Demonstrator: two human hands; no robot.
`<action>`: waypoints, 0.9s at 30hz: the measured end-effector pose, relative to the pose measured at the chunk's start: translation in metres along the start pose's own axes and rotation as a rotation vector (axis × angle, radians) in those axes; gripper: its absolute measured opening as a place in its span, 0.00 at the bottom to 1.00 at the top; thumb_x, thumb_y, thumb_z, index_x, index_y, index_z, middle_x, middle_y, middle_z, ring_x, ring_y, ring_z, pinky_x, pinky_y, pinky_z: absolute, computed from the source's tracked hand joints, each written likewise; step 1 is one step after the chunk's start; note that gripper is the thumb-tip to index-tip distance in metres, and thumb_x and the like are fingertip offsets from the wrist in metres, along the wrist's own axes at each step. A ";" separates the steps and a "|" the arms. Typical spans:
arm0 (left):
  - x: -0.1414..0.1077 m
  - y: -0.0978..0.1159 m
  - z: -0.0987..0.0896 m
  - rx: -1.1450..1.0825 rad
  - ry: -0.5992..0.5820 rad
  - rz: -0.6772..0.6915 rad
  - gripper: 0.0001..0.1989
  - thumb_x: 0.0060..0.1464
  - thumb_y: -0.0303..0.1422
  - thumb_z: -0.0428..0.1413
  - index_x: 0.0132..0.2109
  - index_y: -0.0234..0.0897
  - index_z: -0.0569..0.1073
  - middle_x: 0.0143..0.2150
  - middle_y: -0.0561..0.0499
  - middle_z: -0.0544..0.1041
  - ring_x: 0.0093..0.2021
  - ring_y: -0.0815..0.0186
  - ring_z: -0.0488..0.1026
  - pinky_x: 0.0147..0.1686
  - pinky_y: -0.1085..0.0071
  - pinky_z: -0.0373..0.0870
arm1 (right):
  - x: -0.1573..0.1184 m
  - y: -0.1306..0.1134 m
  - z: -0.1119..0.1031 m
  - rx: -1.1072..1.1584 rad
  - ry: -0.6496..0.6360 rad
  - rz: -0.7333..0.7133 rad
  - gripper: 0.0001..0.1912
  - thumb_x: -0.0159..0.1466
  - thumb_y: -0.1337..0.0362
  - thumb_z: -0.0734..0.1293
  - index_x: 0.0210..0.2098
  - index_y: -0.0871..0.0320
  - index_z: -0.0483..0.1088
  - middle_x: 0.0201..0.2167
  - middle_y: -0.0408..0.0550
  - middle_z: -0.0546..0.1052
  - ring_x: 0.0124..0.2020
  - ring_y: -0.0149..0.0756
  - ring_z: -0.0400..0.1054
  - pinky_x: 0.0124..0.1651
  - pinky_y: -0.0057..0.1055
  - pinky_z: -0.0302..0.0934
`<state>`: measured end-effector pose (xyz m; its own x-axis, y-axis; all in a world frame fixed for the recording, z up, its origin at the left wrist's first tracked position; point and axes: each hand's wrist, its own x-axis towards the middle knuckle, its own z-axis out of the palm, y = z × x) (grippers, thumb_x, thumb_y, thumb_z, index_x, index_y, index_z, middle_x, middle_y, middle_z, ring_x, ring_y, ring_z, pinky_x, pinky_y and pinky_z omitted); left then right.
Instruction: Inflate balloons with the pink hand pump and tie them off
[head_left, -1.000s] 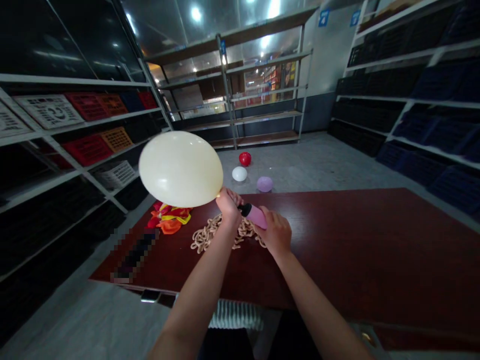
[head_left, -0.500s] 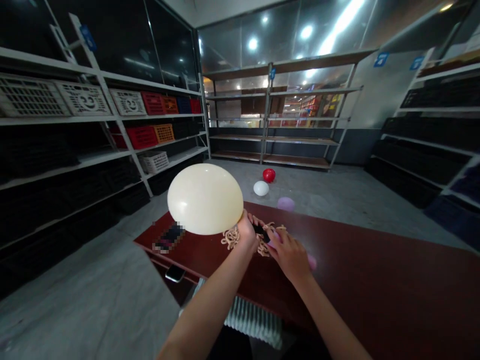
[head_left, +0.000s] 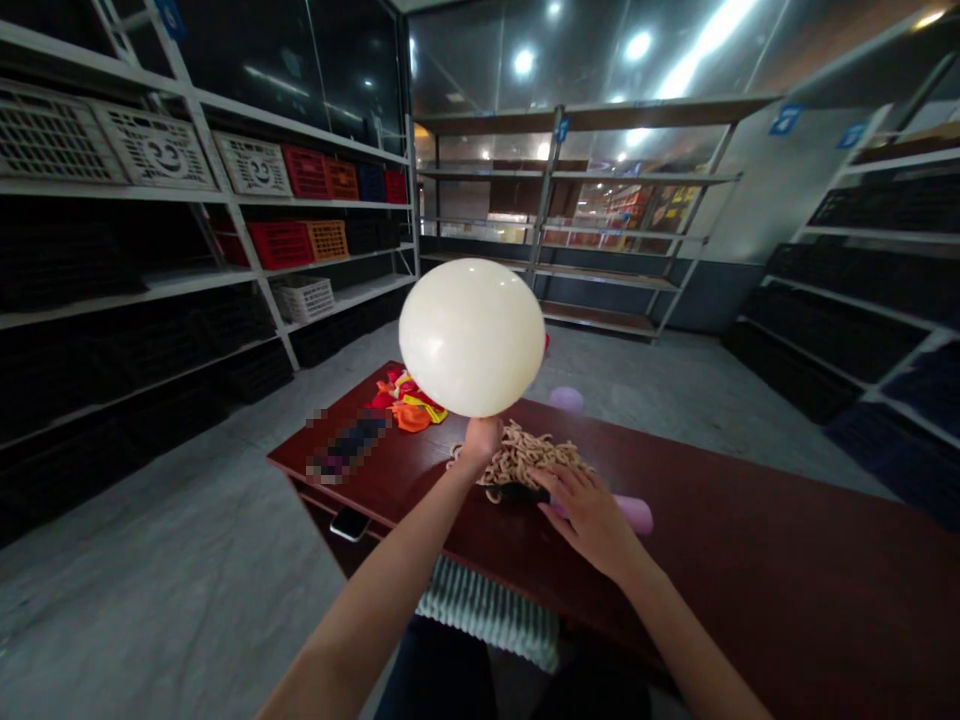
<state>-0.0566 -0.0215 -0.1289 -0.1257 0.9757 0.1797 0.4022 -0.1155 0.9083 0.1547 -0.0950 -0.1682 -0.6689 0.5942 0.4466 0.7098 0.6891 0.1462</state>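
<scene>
My left hand (head_left: 482,440) is closed around the neck of an inflated cream balloon (head_left: 471,338), which stands above the fist. Over a pink and purple hand pump (head_left: 634,514) with a black end lies my right hand (head_left: 589,515), its fingers stretched out and the thumb apart. The pump rests on the dark red table (head_left: 720,540), partly hidden by that hand. A heap of tan curled pieces (head_left: 536,455) spreads between and behind both hands.
Limp red, orange and yellow pieces (head_left: 411,412) lie at the table's left, near a blurred-out dark object (head_left: 349,448). A phone (head_left: 350,524) sits on the ledge below. On the floor beyond is a purple balloon (head_left: 566,400). Shelves with crates (head_left: 304,298) line the left.
The cream balloon has swung right and up with my left hand, away from the pump. The fingers of my right hand have loosened over the pump, now lower on the table. The camera view has shifted.
</scene>
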 end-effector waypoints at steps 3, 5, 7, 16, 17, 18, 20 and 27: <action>-0.004 0.006 0.015 0.291 -0.126 0.077 0.15 0.60 0.26 0.49 0.47 0.39 0.78 0.41 0.43 0.81 0.45 0.59 0.76 0.50 0.64 0.70 | 0.022 0.003 -0.002 -0.027 0.032 0.000 0.34 0.66 0.72 0.59 0.69 0.44 0.55 0.59 0.52 0.71 0.56 0.46 0.68 0.58 0.47 0.62; -0.011 0.013 0.026 0.446 -0.200 0.113 0.14 0.59 0.27 0.52 0.49 0.38 0.79 0.47 0.40 0.80 0.49 0.56 0.76 0.53 0.62 0.68 | 0.036 0.008 0.002 0.022 0.034 -0.006 0.36 0.65 0.75 0.57 0.69 0.44 0.54 0.58 0.52 0.72 0.53 0.44 0.70 0.58 0.46 0.63; -0.020 0.020 0.036 0.591 -0.264 0.145 0.13 0.59 0.26 0.53 0.48 0.34 0.79 0.48 0.36 0.79 0.49 0.53 0.76 0.53 0.59 0.70 | 0.046 0.016 0.009 0.132 0.078 0.029 0.35 0.65 0.76 0.56 0.69 0.46 0.54 0.60 0.50 0.71 0.58 0.43 0.68 0.62 0.45 0.60; -0.023 0.041 0.018 0.966 -0.421 0.325 0.21 0.67 0.39 0.47 0.46 0.28 0.80 0.43 0.31 0.80 0.46 0.46 0.79 0.44 0.54 0.74 | 0.050 0.055 0.010 0.399 -0.031 0.183 0.24 0.67 0.68 0.59 0.61 0.49 0.67 0.55 0.49 0.77 0.54 0.44 0.72 0.56 0.42 0.66; -0.019 0.044 0.010 1.025 -0.442 0.372 0.25 0.67 0.45 0.45 0.44 0.29 0.80 0.41 0.31 0.80 0.45 0.46 0.79 0.42 0.55 0.75 | 0.051 0.058 0.008 0.430 -0.047 0.167 0.22 0.68 0.65 0.59 0.60 0.49 0.67 0.54 0.49 0.77 0.53 0.44 0.73 0.56 0.42 0.66; -0.016 0.048 0.003 1.076 -0.463 0.435 0.27 0.67 0.47 0.45 0.43 0.29 0.80 0.39 0.32 0.81 0.44 0.46 0.79 0.41 0.57 0.75 | 0.053 0.060 0.005 0.471 -0.059 0.153 0.21 0.68 0.62 0.60 0.59 0.49 0.68 0.54 0.49 0.77 0.52 0.44 0.73 0.55 0.42 0.66; -0.009 0.056 -0.010 1.124 -0.481 0.547 0.28 0.66 0.49 0.44 0.42 0.30 0.81 0.37 0.33 0.81 0.42 0.48 0.80 0.39 0.60 0.75 | 0.059 0.063 0.001 0.580 -0.064 0.142 0.19 0.69 0.60 0.59 0.58 0.48 0.69 0.51 0.48 0.79 0.50 0.42 0.74 0.53 0.40 0.66; 0.001 0.067 -0.015 1.177 -0.530 0.800 0.24 0.68 0.41 0.45 0.39 0.29 0.81 0.32 0.36 0.80 0.37 0.52 0.80 0.34 0.63 0.73 | 0.073 0.052 0.010 0.940 0.125 0.336 0.15 0.67 0.58 0.58 0.42 0.52 0.76 0.39 0.45 0.82 0.41 0.40 0.76 0.47 0.36 0.67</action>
<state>-0.0436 -0.0314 -0.0624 0.6973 0.7124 0.0793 0.7098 -0.6709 -0.2147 0.1402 -0.0114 -0.1366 -0.3997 0.8076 0.4336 0.3595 0.5732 -0.7363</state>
